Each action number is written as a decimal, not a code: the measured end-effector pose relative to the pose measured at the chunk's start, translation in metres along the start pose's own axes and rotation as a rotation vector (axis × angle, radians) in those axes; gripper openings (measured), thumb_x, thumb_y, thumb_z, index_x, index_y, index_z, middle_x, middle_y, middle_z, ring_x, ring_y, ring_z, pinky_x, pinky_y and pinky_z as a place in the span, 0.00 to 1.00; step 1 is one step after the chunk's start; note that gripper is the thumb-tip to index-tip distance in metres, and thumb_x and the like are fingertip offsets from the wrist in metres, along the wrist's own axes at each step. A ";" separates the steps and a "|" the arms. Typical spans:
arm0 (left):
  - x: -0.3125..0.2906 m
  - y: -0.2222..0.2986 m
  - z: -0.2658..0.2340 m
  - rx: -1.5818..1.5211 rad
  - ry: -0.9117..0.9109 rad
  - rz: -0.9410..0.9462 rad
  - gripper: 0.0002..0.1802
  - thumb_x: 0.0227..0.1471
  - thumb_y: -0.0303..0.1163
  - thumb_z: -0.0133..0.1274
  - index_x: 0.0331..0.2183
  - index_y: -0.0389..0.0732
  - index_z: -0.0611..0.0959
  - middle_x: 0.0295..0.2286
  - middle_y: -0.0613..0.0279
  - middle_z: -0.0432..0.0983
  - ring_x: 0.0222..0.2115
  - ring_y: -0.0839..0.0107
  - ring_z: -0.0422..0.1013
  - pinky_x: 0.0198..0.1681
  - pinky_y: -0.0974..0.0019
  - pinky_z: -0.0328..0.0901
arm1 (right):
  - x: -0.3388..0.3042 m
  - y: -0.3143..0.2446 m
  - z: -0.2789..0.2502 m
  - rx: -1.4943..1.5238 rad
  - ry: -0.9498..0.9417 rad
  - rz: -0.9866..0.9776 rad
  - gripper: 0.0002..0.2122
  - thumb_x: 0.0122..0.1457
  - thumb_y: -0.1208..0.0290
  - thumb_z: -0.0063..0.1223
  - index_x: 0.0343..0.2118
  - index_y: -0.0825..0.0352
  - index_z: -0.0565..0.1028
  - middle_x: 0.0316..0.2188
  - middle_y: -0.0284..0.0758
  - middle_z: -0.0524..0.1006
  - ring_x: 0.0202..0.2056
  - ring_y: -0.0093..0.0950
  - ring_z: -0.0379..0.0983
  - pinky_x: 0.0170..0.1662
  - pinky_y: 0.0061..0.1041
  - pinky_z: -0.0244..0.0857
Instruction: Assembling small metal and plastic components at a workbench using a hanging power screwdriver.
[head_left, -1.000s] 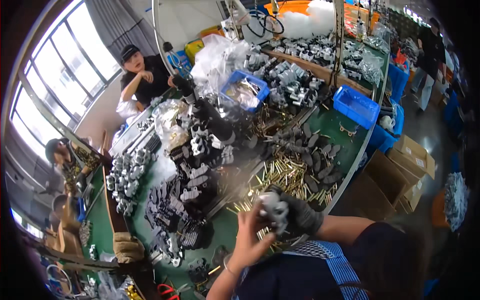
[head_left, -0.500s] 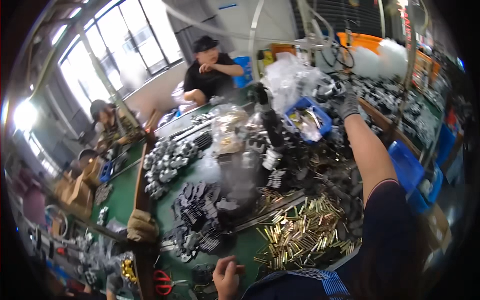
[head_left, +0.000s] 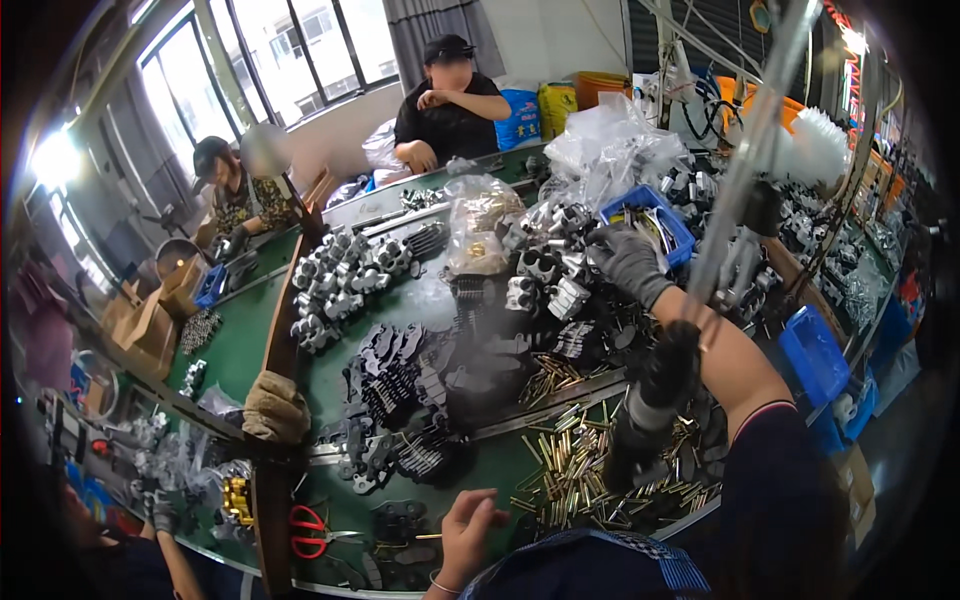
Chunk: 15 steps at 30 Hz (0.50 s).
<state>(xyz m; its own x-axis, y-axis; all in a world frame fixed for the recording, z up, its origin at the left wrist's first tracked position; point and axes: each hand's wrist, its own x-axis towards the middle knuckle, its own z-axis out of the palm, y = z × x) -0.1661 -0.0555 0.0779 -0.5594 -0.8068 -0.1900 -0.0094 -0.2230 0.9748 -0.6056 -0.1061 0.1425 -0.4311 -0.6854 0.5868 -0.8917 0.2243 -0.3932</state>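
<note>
My right hand [head_left: 632, 262], in a grey glove, reaches over silver-grey metal castings [head_left: 568, 297] beside a blue bin [head_left: 668, 222]. Its fingers look stretched out over the castings; nothing shows clearly in them. My bare left hand [head_left: 470, 530] is low at the near edge with its fingers curled. A thin brass-coloured pin [head_left: 428, 537] shows right beside it; whether the fingers hold it is unclear. Black brake pads [head_left: 400, 520] lie next to this hand. To the right is a heap of brass-coloured pins [head_left: 570, 470]. A dark hanging tool [head_left: 645, 420] crosses before my right forearm.
Red-handled scissors [head_left: 312, 535] lie left of my left hand. More black pads [head_left: 395, 385] and castings [head_left: 345, 275] cover the green bench. A wooden divider [head_left: 270, 515] carries a brown glove [head_left: 277, 405]. Co-workers sit across and at left. An empty blue bin [head_left: 815, 355] stands right.
My right hand has moved left and nearer, from the far castings to those beside the blue bin. The hanging tool has swung right and nearer. My head view has shifted slightly.
</note>
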 end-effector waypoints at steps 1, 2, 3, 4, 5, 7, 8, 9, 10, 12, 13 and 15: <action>-0.001 -0.002 -0.002 0.027 -0.003 0.008 0.11 0.53 0.32 0.47 0.36 0.36 0.75 0.22 0.60 0.75 0.23 0.75 0.72 0.29 0.73 0.66 | 0.004 0.003 0.016 -0.002 -0.089 0.012 0.16 0.47 0.56 0.54 0.34 0.62 0.76 0.33 0.42 0.74 0.36 0.38 0.70 0.42 0.32 0.64; -0.004 -0.004 -0.005 0.024 -0.009 0.004 0.11 0.53 0.32 0.47 0.36 0.36 0.75 0.22 0.60 0.75 0.23 0.75 0.72 0.29 0.73 0.66 | 0.003 0.000 0.025 0.089 -0.190 0.065 0.18 0.47 0.55 0.54 0.37 0.62 0.75 0.35 0.42 0.73 0.38 0.38 0.69 0.44 0.32 0.63; -0.006 -0.004 -0.007 -0.007 -0.011 0.000 0.11 0.53 0.32 0.47 0.36 0.35 0.75 0.22 0.60 0.75 0.23 0.75 0.72 0.29 0.74 0.66 | 0.001 -0.002 0.031 0.079 -0.258 0.065 0.20 0.47 0.54 0.54 0.40 0.62 0.73 0.38 0.43 0.72 0.41 0.39 0.68 0.46 0.33 0.61; -0.007 -0.005 -0.010 -0.032 0.008 -0.002 0.11 0.53 0.32 0.47 0.36 0.35 0.75 0.22 0.61 0.75 0.23 0.75 0.72 0.30 0.74 0.66 | 0.001 -0.014 0.041 0.087 -0.335 0.054 0.23 0.47 0.53 0.53 0.43 0.62 0.71 0.41 0.43 0.70 0.44 0.40 0.67 0.49 0.33 0.60; -0.010 -0.004 -0.012 -0.028 0.022 -0.007 0.11 0.53 0.32 0.47 0.36 0.35 0.75 0.22 0.61 0.75 0.23 0.75 0.72 0.30 0.74 0.66 | 0.000 -0.026 0.048 -0.008 -0.378 -0.012 0.26 0.47 0.51 0.53 0.47 0.62 0.69 0.44 0.44 0.68 0.47 0.41 0.65 0.51 0.33 0.58; -0.012 -0.001 -0.014 -0.025 0.046 -0.011 0.11 0.53 0.32 0.47 0.36 0.35 0.75 0.22 0.60 0.75 0.23 0.74 0.72 0.30 0.73 0.66 | -0.006 -0.034 0.059 -0.069 -0.504 -0.002 0.33 0.47 0.44 0.50 0.54 0.56 0.61 0.51 0.46 0.63 0.52 0.44 0.60 0.54 0.36 0.55; -0.013 -0.001 -0.015 -0.018 0.046 -0.018 0.11 0.53 0.32 0.47 0.36 0.35 0.75 0.22 0.60 0.75 0.23 0.74 0.72 0.30 0.73 0.66 | -0.008 -0.039 0.062 -0.138 -0.550 -0.028 0.33 0.48 0.45 0.50 0.55 0.55 0.60 0.52 0.46 0.61 0.53 0.43 0.59 0.54 0.37 0.54; -0.013 -0.003 -0.016 -0.032 0.061 -0.016 0.11 0.53 0.32 0.46 0.36 0.35 0.75 0.22 0.60 0.75 0.23 0.74 0.71 0.29 0.73 0.66 | -0.011 -0.042 0.066 -0.206 -0.597 -0.053 0.33 0.48 0.46 0.50 0.56 0.55 0.59 0.53 0.46 0.60 0.54 0.43 0.57 0.55 0.38 0.52; -0.013 -0.005 -0.018 -0.045 0.074 -0.016 0.11 0.53 0.32 0.46 0.36 0.34 0.74 0.22 0.59 0.75 0.22 0.74 0.71 0.29 0.73 0.66 | -0.015 -0.045 0.068 -0.400 -0.602 -0.090 0.33 0.48 0.47 0.49 0.56 0.55 0.58 0.53 0.45 0.61 0.55 0.41 0.56 0.55 0.38 0.51; -0.014 -0.008 -0.023 -0.054 0.064 -0.028 0.11 0.54 0.32 0.45 0.36 0.34 0.74 0.22 0.59 0.75 0.22 0.74 0.71 0.29 0.73 0.65 | -0.024 -0.046 0.063 -0.474 -0.590 -0.192 0.30 0.46 0.51 0.51 0.54 0.55 0.62 0.51 0.42 0.64 0.53 0.39 0.58 0.55 0.36 0.52; -0.015 -0.010 -0.027 -0.067 0.059 -0.026 0.11 0.54 0.32 0.45 0.36 0.35 0.74 0.23 0.59 0.74 0.22 0.74 0.71 0.29 0.73 0.65 | -0.027 -0.044 0.062 -0.547 -0.565 -0.307 0.27 0.45 0.56 0.54 0.51 0.55 0.65 0.48 0.39 0.66 0.51 0.37 0.60 0.55 0.35 0.52; -0.015 -0.012 -0.028 -0.064 0.058 -0.055 0.11 0.54 0.32 0.45 0.36 0.35 0.74 0.24 0.58 0.74 0.22 0.74 0.71 0.29 0.74 0.65 | -0.024 -0.038 0.061 -0.501 -0.623 -0.222 0.26 0.45 0.58 0.52 0.50 0.55 0.66 0.44 0.36 0.68 0.48 0.35 0.61 0.53 0.34 0.54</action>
<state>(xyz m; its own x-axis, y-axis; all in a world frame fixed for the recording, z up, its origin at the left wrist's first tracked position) -0.1344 -0.0563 0.0660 -0.5107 -0.8221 -0.2515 0.0149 -0.3010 0.9535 -0.5526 -0.1410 0.1002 -0.2139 -0.9752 0.0564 -0.9663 0.2197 0.1340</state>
